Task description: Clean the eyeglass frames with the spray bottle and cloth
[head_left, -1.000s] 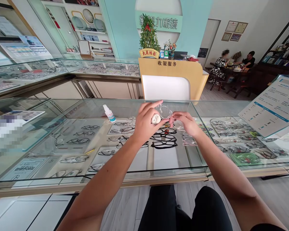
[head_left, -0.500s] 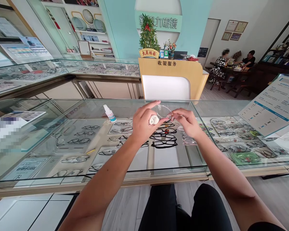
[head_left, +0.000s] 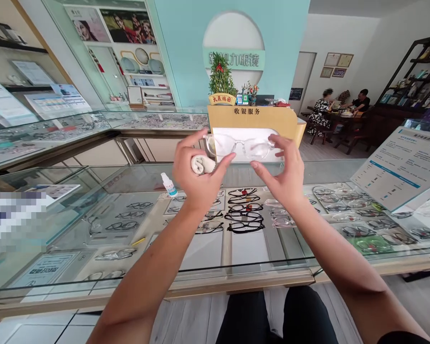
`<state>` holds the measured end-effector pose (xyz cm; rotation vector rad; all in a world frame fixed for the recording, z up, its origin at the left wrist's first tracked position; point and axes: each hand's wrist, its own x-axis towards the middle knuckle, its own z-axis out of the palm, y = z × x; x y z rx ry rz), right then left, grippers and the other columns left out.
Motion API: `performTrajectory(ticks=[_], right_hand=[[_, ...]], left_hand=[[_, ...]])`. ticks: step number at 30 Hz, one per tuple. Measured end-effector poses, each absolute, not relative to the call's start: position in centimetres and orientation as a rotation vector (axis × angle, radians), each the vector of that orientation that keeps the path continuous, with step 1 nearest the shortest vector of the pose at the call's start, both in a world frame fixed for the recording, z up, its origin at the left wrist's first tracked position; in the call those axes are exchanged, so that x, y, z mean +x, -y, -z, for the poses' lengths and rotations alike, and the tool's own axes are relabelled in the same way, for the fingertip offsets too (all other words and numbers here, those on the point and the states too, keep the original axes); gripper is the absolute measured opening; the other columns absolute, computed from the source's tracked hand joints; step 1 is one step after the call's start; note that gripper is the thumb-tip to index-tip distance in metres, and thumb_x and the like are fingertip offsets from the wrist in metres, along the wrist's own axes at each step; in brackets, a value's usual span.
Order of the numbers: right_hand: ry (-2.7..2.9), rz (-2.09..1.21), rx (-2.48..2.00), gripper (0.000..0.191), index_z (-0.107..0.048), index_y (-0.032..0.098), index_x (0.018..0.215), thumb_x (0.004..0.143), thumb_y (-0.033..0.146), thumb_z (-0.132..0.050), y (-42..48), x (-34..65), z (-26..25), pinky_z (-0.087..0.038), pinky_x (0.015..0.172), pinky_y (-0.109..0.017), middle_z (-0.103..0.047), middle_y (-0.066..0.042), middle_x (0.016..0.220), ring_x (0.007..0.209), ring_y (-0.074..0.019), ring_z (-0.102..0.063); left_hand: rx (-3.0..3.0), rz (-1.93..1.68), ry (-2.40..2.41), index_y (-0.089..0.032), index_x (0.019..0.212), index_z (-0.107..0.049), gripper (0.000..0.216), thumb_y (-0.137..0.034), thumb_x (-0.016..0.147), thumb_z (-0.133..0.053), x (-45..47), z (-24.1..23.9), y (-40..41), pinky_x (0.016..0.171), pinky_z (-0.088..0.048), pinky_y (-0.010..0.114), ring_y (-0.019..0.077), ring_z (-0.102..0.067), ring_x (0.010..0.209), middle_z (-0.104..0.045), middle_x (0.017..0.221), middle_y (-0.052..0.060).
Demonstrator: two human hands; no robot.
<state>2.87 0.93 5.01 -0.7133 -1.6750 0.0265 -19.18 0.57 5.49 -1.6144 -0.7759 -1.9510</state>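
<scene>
Above the glass counter (head_left: pixel 93 224), mid-scene: clear glasses (head_left: pixel 241 147) held level btw both hands. L hand (head_left: pixel 197 174) pinches left end, cloth (head_left: pixel 202 165) balled in palm; R hand (head_left: pixel 283 174) pinches right end. Cloth off lenses, so wiping prob. done. Spray bottle (head_left: pixel 169 185) stands on counter.

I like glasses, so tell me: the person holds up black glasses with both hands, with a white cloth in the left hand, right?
Not black: the head view shows the glasses have a clear frame. The left hand and right hand do hold them up, and the white cloth is tucked in the left hand.
</scene>
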Motion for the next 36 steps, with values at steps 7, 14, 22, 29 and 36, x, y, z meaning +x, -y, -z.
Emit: performTrajectory(ticks=[7,14,22,29,36], right_hand=[[1.565,0.238,-0.695,0.060,-0.059,0.034,0.157,0.104,0.059,-0.072,0.1,1.3,-11.0,-0.065,0.102,-0.054,-0.069,-0.014,0.153,0.135,-0.0361,-0.067],[1.582,0.179,-0.667,0.055,-0.064,0.035,0.153,0.103,0.054,-0.076,0.3,1.7,-10.4,-0.065,0.103,-0.055,-0.071,-0.012,0.149,0.130,-0.0347,-0.070],[1.549,0.064,-0.645,0.054,-0.067,0.034,0.147,0.100,0.054,-0.081,-0.3,3.0,-10.5,-0.066,0.094,-0.052,-0.075,-0.011,0.142,0.126,-0.0336,-0.072],[1.562,0.085,-0.682,0.053,-0.068,0.031,0.147,0.099,0.049,-0.083,-0.3,3.1,-10.6,-0.068,0.087,-0.047,-0.076,-0.013,0.143,0.124,-0.0319,-0.075],[1.598,0.170,-0.774,0.055,-0.065,0.030,0.150,0.101,0.050,-0.079,-0.4,3.0,-10.5,-0.071,0.084,-0.046,-0.077,-0.012,0.142,0.126,-0.0325,-0.076]], left_hand=[[-1.429,1.918,0.741,-0.032,0.116,-0.057,0.041,-0.049,0.095,-0.088,-17.7,-10.5,-0.9,0.119,-0.059,0.066,0.0346,-0.069,0.141,-0.073,0.145,0.010],[-1.514,1.902,0.726,-0.031,0.111,-0.058,0.041,-0.047,0.093,-0.090,-18.0,-10.3,-0.1,0.116,-0.061,0.065,0.0329,-0.073,0.134,-0.076,0.141,0.009],[-1.625,1.943,0.659,-0.030,0.107,-0.057,0.037,-0.042,0.094,-0.090,-18.5,-10.4,-0.6,0.115,-0.063,0.060,0.0313,-0.074,0.133,-0.073,0.142,0.009],[-1.622,1.930,0.679,-0.029,0.108,-0.057,0.036,-0.041,0.095,-0.089,-18.9,-10.2,-0.8,0.112,-0.065,0.057,0.0298,-0.075,0.129,-0.074,0.136,0.009],[-1.672,1.994,0.650,-0.028,0.099,-0.055,0.041,-0.033,0.088,-0.094,-19.2,-10.1,-1.2,0.114,-0.063,0.061,0.0317,-0.075,0.131,-0.075,0.133,0.007]])
